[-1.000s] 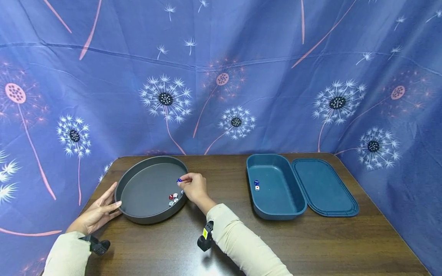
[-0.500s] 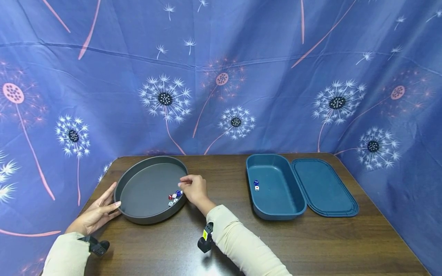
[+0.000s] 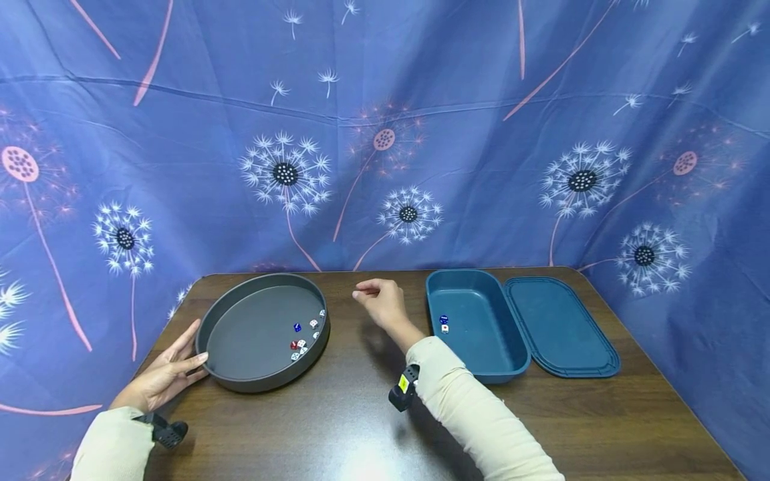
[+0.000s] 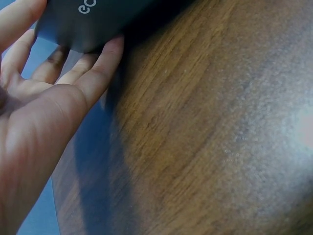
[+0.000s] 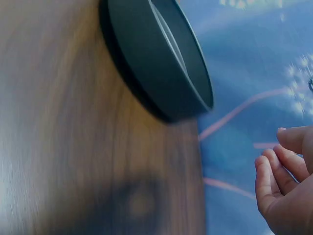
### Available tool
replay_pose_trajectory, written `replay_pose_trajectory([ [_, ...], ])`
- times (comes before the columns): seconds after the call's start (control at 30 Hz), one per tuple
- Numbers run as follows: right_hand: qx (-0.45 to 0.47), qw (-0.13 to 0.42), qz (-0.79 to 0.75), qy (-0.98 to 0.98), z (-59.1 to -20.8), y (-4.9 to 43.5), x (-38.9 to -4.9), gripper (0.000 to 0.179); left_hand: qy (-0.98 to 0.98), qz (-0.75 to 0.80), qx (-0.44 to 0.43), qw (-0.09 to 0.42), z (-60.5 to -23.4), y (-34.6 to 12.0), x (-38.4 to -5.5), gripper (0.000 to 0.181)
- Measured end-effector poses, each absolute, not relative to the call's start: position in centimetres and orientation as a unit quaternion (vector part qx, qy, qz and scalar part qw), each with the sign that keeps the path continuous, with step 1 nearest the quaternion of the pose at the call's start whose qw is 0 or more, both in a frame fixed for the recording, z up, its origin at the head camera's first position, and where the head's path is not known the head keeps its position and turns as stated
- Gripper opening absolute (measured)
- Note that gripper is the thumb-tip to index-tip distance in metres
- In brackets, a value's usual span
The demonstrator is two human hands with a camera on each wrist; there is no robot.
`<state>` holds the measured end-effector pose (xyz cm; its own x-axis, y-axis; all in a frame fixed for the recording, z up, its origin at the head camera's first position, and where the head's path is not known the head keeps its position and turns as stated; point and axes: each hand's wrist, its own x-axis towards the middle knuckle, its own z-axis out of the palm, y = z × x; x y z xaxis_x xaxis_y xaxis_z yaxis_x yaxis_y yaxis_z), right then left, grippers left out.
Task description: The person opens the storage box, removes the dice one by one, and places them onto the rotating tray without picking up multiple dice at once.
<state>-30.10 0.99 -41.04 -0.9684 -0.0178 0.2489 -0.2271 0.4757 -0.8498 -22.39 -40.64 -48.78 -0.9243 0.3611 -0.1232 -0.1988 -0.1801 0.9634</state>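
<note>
A round dark grey pan [image 3: 252, 334] stands at the table's left, several white dice [image 3: 314, 324], a red die [image 3: 293, 345] and a blue die [image 3: 297, 327] lying in its right half. Against its left outer wall rests my left hand [image 3: 162, 381], fingers and thumb extended; the left wrist view shows those fingertips on the pan's wall [image 4: 88, 29]. My right hand [image 3: 385, 304] hovers between the pan and a teal box [image 3: 481, 371]. Nothing shows between its bent fingers, and the thumb sits apart from them in the right wrist view. Inside the box are a blue die [image 3: 444, 319] and a white die [image 3: 444, 328].
A teal lid [image 3: 562, 327] lies flat against the box's right side. The brown wooden table [image 3: 271, 434] ends at a blue dandelion-print cloth [image 3: 361, 200] hanging behind it and at both sides.
The blue die my right hand pinched over the pan has been let go and now lies in it. That hand has moved right toward the box. My left hand stays at the pan.
</note>
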Motion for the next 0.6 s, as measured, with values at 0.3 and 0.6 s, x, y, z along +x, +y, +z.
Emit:
replay_pose_trajectory([
  [0.3,0.024,0.098,0.493,-0.864,-40.8,7.4,-30.5,0.023,0.613,0.766,0.068,0.181,-48.8,-40.7,-22.4,0.082],
  [0.6,-0.012,0.076,0.464,-0.883,-42.7,13.5,-29.8,0.031,0.614,0.764,0.069,0.183,-48.9,-40.7,-22.6,0.082],
])
